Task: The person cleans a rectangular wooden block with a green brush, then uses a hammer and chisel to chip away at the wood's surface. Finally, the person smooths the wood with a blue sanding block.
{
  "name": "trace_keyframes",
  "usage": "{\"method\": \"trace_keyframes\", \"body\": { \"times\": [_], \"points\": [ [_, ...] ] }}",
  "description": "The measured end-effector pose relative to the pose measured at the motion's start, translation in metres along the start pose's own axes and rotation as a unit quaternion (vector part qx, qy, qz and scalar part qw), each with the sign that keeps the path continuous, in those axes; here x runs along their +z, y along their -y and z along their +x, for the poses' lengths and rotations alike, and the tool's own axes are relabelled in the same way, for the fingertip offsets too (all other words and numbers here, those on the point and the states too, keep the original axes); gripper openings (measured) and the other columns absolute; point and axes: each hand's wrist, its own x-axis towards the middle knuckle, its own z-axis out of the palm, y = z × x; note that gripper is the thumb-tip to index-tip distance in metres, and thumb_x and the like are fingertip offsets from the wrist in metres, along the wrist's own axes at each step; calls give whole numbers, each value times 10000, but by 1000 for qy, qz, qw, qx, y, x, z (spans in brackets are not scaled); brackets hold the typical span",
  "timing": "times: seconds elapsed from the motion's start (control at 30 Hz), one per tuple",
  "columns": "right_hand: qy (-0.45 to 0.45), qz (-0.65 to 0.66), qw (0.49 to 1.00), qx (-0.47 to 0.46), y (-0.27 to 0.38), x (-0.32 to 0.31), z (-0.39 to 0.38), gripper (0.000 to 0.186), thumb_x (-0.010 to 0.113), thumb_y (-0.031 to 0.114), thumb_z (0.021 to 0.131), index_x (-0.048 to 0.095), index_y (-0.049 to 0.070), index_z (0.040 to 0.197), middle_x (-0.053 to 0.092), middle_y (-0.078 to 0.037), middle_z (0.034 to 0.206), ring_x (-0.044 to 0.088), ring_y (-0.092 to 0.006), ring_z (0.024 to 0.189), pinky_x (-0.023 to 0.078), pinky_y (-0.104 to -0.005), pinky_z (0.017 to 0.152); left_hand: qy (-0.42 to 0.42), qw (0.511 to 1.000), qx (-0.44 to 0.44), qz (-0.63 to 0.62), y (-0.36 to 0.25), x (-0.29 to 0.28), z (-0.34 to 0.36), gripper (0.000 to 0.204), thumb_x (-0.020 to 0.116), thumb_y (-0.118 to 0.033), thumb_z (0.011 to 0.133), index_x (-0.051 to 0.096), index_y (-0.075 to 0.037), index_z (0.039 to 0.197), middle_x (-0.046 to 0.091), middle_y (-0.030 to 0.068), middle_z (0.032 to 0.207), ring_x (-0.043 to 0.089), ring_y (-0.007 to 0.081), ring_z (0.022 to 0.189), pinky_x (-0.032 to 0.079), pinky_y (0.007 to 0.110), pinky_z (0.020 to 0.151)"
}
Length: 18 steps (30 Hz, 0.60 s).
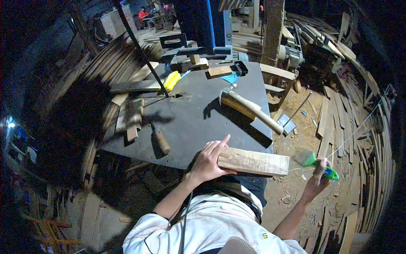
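Observation:
My left hand [209, 161] grips the end of a pale wooden block [253, 161] at the near edge of the dark metal table [182, 122]. Off the table's right side, my right hand [318, 175] is closed around a green plastic string reel [331, 172], from which a thin white string [298, 169] runs toward the block. A blurred green part [306, 156] shows above that hand. Ahead of the block lies a hammer [249, 106] with a pale handle, over a longer piece of wood. A wooden-handled tool [161, 142] lies left of my left hand.
A saw blade [144, 55] rises through the table, near a yellow-handled brush [171, 80] and wood offcuts [218, 72]. Planks [363, 148] are piled on both sides. Sawdust covers the floor [304, 110]; a motor [292, 57] sits behind. A person in red [144, 15] is far back.

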Motion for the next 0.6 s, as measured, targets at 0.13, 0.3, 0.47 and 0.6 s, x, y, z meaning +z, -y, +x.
{"method": "trace_keyframes", "body": {
  "times": [0.13, 0.3, 0.47, 0.6],
  "points": [
    [82, 37, 995, 51, 32, 8, -4, 222, 609, 255, 977, 657, 43, 935, 617, 14, 886, 547, -86, 795, 440, -257, 708, 0, 1000, -9, -1, 3, 2, -3, 1182, 949, -416, 517, 383, -17, 1475, 621, 133, 1081, 609, 330, 1003, 471, 454, 940],
    [-8, -116, 991, -63, 13, 17, 16, 225, 603, 310, 960, 651, 90, 950, 614, 17, 813, 479, -70, 667, 365, -229, 581, 11, 1000, -3, 5, 0, 0, 0, 1159, 913, -457, 560, 370, -5, 1478, 608, 131, 1057, 601, 321, 1012, 460, 445, 965],
    [135, 2, 987, 87, 54, 55, -26, 232, 563, 344, 977, 671, 146, 925, 702, -31, 928, 457, -57, 644, 328, -215, 544, 11, 1000, -8, 0, 4, 1, -3, 1148, 915, -439, 571, 367, 2, 1478, 613, 131, 1059, 600, 324, 1011, 457, 449, 962],
    [347, 71, 931, 85, 45, 80, -72, 123, 579, 101, 973, 666, 14, 969, 705, -121, 1064, 642, -172, 906, 492, -319, 842, 16, 1000, -5, -2, 3, 1, -1, 1149, 915, -439, 574, 364, 9, 1477, 613, 133, 1067, 600, 323, 1009, 457, 446, 955]
  ]
}}
